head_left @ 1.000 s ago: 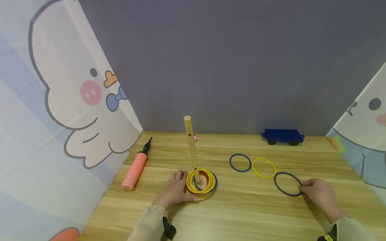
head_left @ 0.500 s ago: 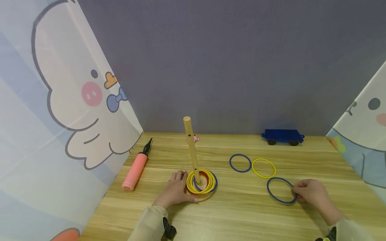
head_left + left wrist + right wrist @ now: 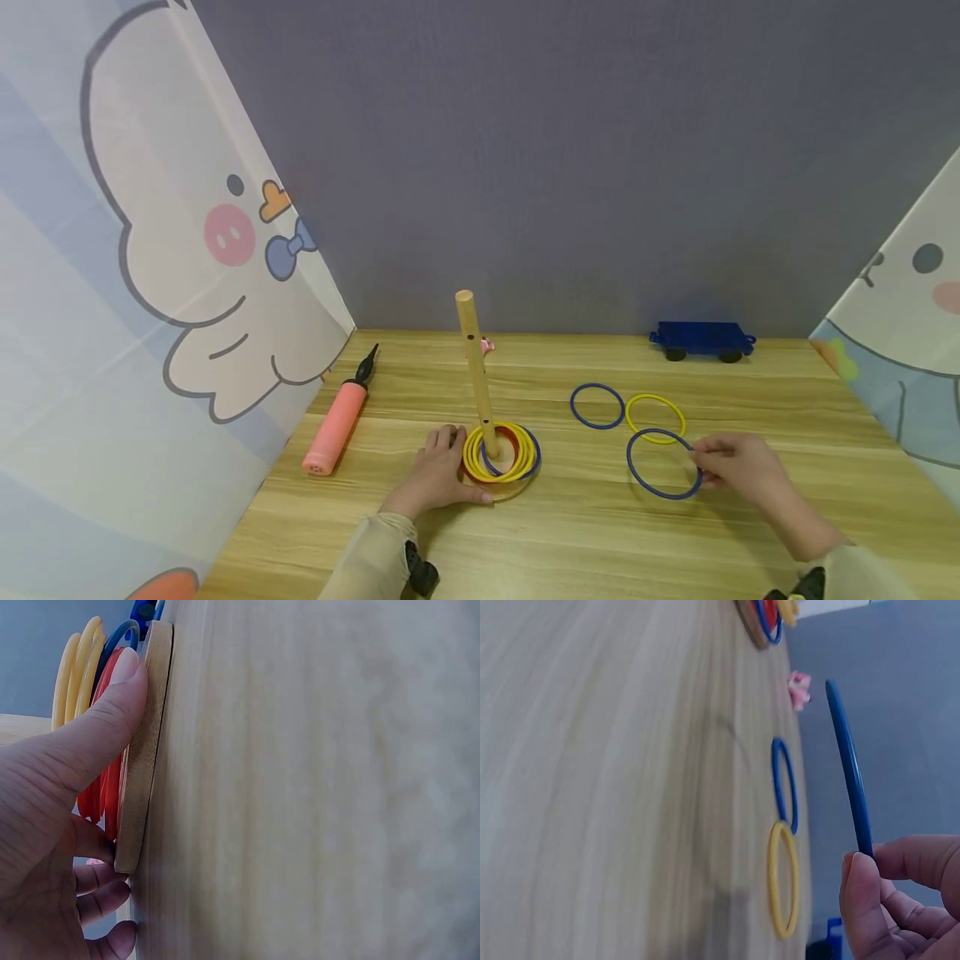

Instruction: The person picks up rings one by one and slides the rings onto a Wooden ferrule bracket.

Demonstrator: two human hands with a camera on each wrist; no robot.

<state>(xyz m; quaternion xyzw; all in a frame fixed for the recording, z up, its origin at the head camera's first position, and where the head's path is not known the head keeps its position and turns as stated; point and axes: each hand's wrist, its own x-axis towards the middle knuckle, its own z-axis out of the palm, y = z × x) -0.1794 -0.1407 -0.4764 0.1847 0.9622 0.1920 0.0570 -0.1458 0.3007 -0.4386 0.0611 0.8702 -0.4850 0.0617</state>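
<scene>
- Right hand [image 3: 746, 471], right of centre in the lower head view: thumb and forefinger are closing together, clamping on the rim of a blue ring [image 3: 849, 766].
- That ring is hanging off the tabletop, lower right of centre in the head view, its shadow showing in the right wrist view. It is looking thin, smooth and round, deep blue, catching a faint shine; edge-on it is reading as a slim, slightly bowed bar.
- Left hand [image 3: 435, 473], lower centre: thumb and fingers are gripping the round base of a wooden stand [image 3: 478, 375], the thumb lying along its rim.
- The stand's pale pole is rising near the middle of the frame, dark holes marking it. Yellow rings [image 3: 65, 682] and red rings [image 3: 111, 795] are circling its foot, some blue showing among them.
- Right of centre, a loose blue ring [image 3: 778, 780] and a loose yellow ring [image 3: 773, 877] are lying flat, meeting edge to edge; in the head view the held ring is overlapping the yellow one's lower edge.
- Pink pump [image 3: 337, 427] is lying at left; dark blue wagon [image 3: 703, 337] is standing at the table's back edge, right.
</scene>
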